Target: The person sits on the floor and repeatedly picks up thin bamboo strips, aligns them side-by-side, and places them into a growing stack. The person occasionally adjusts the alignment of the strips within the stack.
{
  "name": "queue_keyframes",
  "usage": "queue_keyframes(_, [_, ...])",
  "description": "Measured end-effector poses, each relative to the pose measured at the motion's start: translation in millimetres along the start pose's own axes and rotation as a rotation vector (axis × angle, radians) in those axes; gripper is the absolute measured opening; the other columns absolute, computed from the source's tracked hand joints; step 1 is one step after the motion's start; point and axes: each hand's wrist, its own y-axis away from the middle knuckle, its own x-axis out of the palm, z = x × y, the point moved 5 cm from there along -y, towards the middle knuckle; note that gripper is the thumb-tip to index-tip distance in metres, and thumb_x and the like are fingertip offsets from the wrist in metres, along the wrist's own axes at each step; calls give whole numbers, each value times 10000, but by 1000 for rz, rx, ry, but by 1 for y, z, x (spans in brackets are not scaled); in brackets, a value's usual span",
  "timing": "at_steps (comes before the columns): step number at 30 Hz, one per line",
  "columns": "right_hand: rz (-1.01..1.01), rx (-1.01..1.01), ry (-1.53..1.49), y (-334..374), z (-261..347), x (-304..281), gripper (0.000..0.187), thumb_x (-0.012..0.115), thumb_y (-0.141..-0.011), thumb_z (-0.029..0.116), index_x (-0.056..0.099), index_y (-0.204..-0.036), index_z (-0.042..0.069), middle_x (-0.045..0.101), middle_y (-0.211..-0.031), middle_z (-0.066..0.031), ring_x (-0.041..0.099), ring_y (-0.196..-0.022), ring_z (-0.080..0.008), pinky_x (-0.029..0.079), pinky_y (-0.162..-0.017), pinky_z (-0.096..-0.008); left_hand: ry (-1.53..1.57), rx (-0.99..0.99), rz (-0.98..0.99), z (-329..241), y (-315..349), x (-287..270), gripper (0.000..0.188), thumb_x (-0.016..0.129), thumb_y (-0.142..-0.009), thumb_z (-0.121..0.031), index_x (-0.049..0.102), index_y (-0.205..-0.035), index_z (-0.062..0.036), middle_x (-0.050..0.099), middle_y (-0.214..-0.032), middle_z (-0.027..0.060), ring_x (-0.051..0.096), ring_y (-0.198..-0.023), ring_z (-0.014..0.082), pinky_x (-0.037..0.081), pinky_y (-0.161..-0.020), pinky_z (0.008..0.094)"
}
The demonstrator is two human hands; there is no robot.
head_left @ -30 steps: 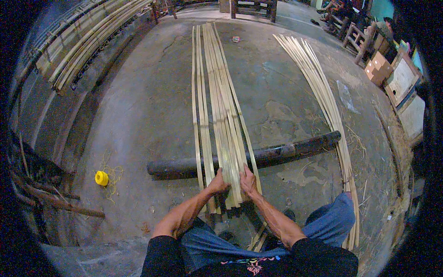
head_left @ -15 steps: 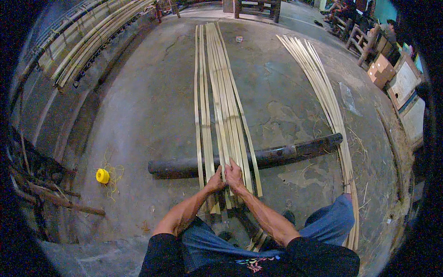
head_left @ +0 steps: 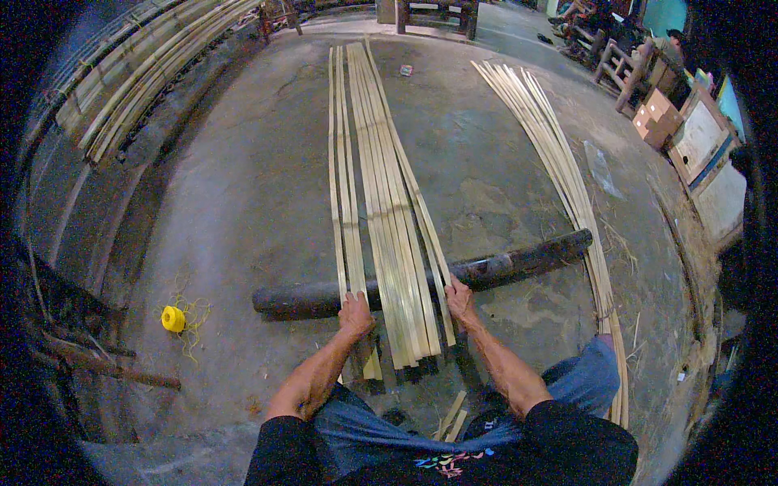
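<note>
Concrete floor [head_left: 243, 202] carries long bamboo strips [head_left: 389, 202] lying across a dark log [head_left: 502, 266], long axis pointing away from the person. Left hand [head_left: 355, 314] and right hand [head_left: 460, 301], arms outstretched, fingers curled, press the bundle's outer edges. Half a second ago the hands sat close together; now they are apart.

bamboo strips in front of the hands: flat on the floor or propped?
Propped. The bamboo strips cross over the dark log, near ends lifted; left hand and right hand rest at the outer strips.
</note>
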Motion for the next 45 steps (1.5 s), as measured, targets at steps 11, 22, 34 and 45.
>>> queue_keyframes(11, [54, 84, -105, 14, -22, 28, 377, 402, -770, 153, 392, -1139, 76, 508, -998, -189, 493, -919, -326, 391, -766, -373, -82, 2, 54, 2, 0, 15, 764, 624, -612, -261, 208, -1212, -37, 215, -1222, 218, 275, -1110, 342, 312, -820, 486])
queue_keyframes(22, [361, 338, -14, 35, -4, 30, 480, 418, -752, 146, 281, -1199, 35, 482, -973, -255, 497, -863, -359, 403, -722, -396, -123, 157, -82, 4, -3, 34, 677, 572, -646, -241, 248, -1195, -11, 197, -1241, 227, 224, -1130, 376, 215, -870, 538])
queue_keyframes(34, [124, 47, 509, 34, -5, 20, 428, 466, -709, 122, 378, -1123, 54, 439, -841, -204, 489, -712, -376, 400, -585, -452, -131, 499, -151, -52, 10, 19, 586, 545, -625, -151, 301, -1149, -54, 228, -1223, 179, 188, -1149, 344, 197, -880, 554])
queue_keyframes(45, [132, 60, -159, 35, -37, 11, 446, 473, -728, 117, 361, -1157, 68, 516, -976, -158, 520, -827, -251, 414, -710, -318, -42, 706, -143, -121, 10, 38, 592, 476, -729, -294, 235, -1223, -76, 228, -1269, 125, 206, -1168, 318, 178, -916, 515])
